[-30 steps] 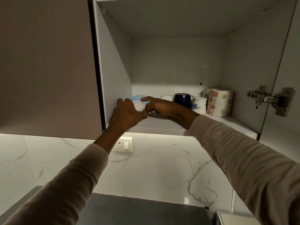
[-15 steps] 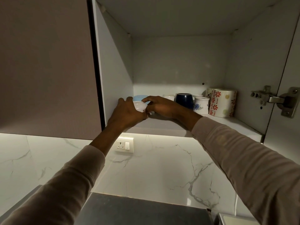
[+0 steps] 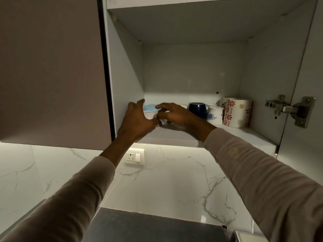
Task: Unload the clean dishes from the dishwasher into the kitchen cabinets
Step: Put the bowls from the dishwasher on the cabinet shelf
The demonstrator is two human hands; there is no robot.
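Both my arms reach up into an open wall cabinet. On the left end of its shelf [image 3: 244,135] sits a small white bowl [image 3: 149,115], with a pale blue dish [image 3: 149,107] just behind it. My left hand [image 3: 136,122] is beside the bowl with the thumb raised and the fingers spread, off the bowl. My right hand [image 3: 174,116] hovers at the bowl's right side, forefinger stretched out and the other fingers loosely curled. It hides the bowl's right part. Neither hand grips the bowl.
Further right on the shelf stand a navy mug [image 3: 196,109], a white cup with a blue flower [image 3: 215,116] and a big mug with red flowers [image 3: 237,112]. The open door's hinge [image 3: 288,109] is at the right. A closed cabinet door [image 3: 52,70] is at the left. Below are a wall socket [image 3: 135,156] and a dark counter [image 3: 148,227].
Both hands were closed round the small white bowl on the shelf. They have now opened and drawn slightly back from it, and the bowl stays on the shelf.
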